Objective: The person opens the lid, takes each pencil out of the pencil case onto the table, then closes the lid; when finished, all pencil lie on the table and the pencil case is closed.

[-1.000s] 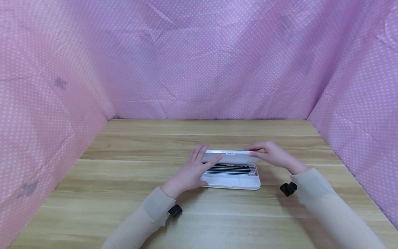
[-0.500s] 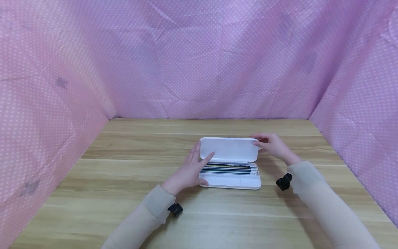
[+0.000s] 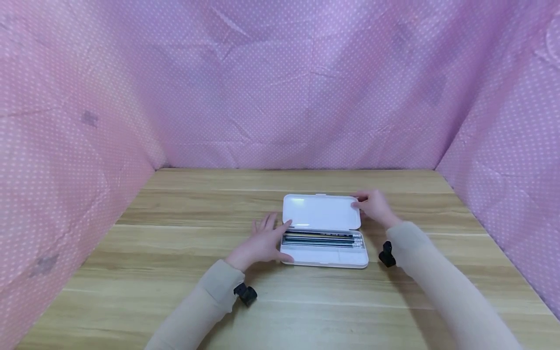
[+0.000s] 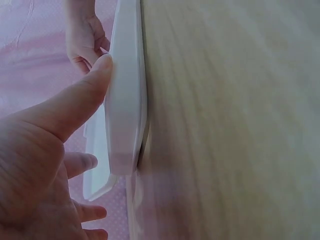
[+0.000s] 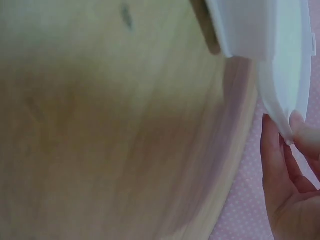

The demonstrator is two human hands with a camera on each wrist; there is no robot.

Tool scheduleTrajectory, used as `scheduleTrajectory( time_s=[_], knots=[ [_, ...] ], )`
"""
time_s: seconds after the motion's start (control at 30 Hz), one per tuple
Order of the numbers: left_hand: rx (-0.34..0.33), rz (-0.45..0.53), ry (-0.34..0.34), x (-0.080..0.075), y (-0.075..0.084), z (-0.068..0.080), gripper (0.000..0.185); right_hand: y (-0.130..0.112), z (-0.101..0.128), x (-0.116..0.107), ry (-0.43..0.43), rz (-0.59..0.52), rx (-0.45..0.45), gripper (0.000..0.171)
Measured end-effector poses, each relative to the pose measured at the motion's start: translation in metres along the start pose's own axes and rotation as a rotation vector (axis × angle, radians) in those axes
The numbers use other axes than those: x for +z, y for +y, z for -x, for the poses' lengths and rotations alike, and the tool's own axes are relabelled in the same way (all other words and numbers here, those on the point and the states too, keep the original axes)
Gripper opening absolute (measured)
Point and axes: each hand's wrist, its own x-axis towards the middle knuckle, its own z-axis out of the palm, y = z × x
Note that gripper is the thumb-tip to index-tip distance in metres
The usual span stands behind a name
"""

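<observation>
One pencil case [image 3: 312, 254], hard glossy white plastic by the look, long shallow rectangle w/ rounded corners, sits on the tabletop [image 3: 197, 272] a bit R of centre. Two halves: base below, lid [image 3: 321, 212] hinged along the far long side & folded back; one small tab [image 3: 321, 195] on lid's far edge. Lid's inside is smooth, w/ a bright reflection at upper L. Can't tell if lid touches the wood.

Base has a long rear trough w/ a bundle of pencils [image 3: 323, 239] lying parallel, lengthwise: slim, dark barrels, one gold-ish streak, pale ends to the R. Several, but too small & tight to count fairly. Front strip is bare white w/ a faint divider twd the R.

2 hands, well apart. L hand [image 3: 262, 242]: fingers spread, at case's L end; thumb tip against base's near rim, index fingertip up by the hinge side. R hand [image 3: 374, 206]: pinches lid's R edge near the far corner, thumb on inner face, fingers behind.

2 beige sleeves [image 3: 218, 287], matte fabric, each w/ 1 small black device [image 3: 246, 294] at the cuff. Tabletop: lt wood grain, streaky. Around it, pink cloth [image 3: 280, 97], white dots, creased, on 3 sides.
</observation>
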Motion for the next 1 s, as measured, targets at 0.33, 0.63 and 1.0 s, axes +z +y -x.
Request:
scheduleTrajectory(
  time_s=[0.33,0.63,1.0],
  knots=[
    [-0.061,0.009,-0.027,0.002,-0.001,0.002,0.096,0.002,-0.006,0.004,-0.064,0.057,0.072,0.038],
    [-0.074,0.005,-0.082,0.001,-0.003,-0.001,0.095,0.004,0.000,0.000,-0.029,0.095,0.031,0.040],
    [-0.062,0.013,-0.188,0.003,-0.014,-0.003,0.094,-0.011,0.013,-0.015,-0.007,0.154,-0.078,0.044]
  ],
)
